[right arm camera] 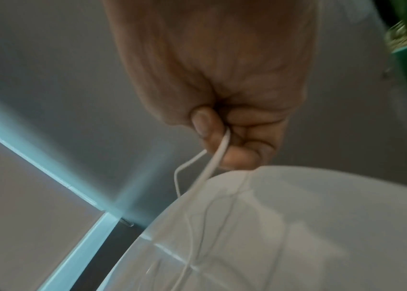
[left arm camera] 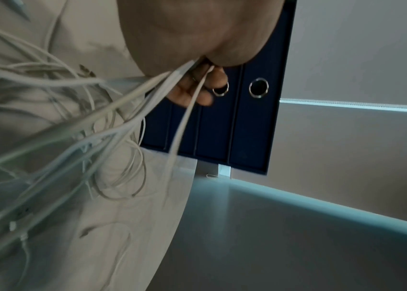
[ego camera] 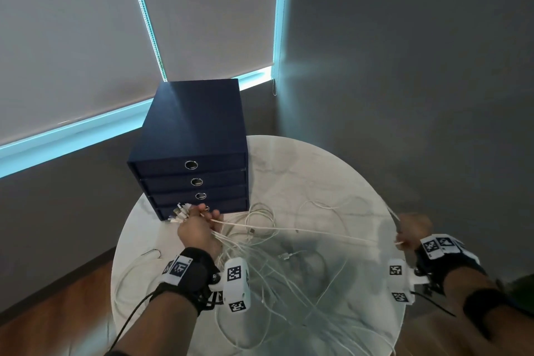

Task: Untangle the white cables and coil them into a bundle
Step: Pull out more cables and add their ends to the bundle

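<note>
Several white cables (ego camera: 277,277) lie tangled across the round white table (ego camera: 332,170). My left hand (ego camera: 196,228) grips a bunch of them near their plug ends (ego camera: 180,212), just in front of the blue drawer box; the strands (left arm camera: 112,110) fan out from the fist (left arm camera: 197,86) in the left wrist view. My right hand (ego camera: 413,230) is at the table's right edge, blurred, and pinches one white cable (right arm camera: 216,157) between thumb and curled fingers. That cable (ego camera: 303,230) runs taut across the table between the two hands.
A dark blue drawer box (ego camera: 190,153) with ring pulls stands at the table's back left, close to my left hand. A loose USB plug (ego camera: 284,256) lies mid-table. Grey walls and window blinds (ego camera: 72,37) lie behind; wooden floor (ego camera: 57,312) shows at lower left.
</note>
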The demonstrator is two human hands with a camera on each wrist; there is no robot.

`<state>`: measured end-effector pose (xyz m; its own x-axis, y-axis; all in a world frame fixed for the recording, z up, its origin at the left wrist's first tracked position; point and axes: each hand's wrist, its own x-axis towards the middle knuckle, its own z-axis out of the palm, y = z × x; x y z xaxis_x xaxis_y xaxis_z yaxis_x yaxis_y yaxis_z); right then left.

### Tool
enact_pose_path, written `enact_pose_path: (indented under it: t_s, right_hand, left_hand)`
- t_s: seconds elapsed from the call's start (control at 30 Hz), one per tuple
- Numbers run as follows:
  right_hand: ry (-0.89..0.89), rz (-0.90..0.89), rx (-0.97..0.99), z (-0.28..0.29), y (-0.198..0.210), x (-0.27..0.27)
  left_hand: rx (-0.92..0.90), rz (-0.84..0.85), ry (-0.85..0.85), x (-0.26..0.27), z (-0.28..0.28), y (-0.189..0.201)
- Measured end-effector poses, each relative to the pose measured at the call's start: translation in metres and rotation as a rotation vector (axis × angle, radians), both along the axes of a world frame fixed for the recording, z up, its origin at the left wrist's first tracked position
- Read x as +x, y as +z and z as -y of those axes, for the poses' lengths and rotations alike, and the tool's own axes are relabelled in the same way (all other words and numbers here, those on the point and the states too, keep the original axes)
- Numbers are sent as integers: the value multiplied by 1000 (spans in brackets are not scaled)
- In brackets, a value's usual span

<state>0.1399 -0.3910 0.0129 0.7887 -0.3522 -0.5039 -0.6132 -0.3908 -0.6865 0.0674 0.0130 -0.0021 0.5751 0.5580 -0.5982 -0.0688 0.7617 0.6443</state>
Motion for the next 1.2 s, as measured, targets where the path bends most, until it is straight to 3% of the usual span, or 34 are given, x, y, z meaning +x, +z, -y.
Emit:
enact_pose_path:
  t_s: [0.2,0.23,0.33,0.4,0.5,0.6,0.7,0.8,0.9,1.0,1.2]
  right_hand:
    - [47,77,-456,47,17,-31]
    - [130,29,-538,49,23,-40]
    - [153,-133,-640,47,22,-66]
    - [120,-190,-588,43,18,-71]
    - [131,-72,-292,9,10,-58]
    - [411,96,50,-48,20,-38]
    - [740,103,408,-130,36,-52]
    - [1059,127,353,-194,27,-72]
    - [905,71,454,-214,18,-91]
    - [833,-62,411,-192,4,-96]
    - [954,-245,-50,-105,-28,-80]
  left_hand:
    - [26,79,-66,-1,-11,-6]
    - [45,90,-84,-2,-10,-5]
    - [124,131,-181,-3,0,1]
    - [182,163,-285,-2,10,8]
    - [256,211,-450,1,30,23]
    - [281,239,-576,5,49,37]
    - [193,280,-665,8,67,49]
    - [115,334,-704,8,76,61]
    - [133,346,-672,7,60,68]
    - [110,335,-588,4,18,61]
    - [140,161,-490,-11,-43,32]
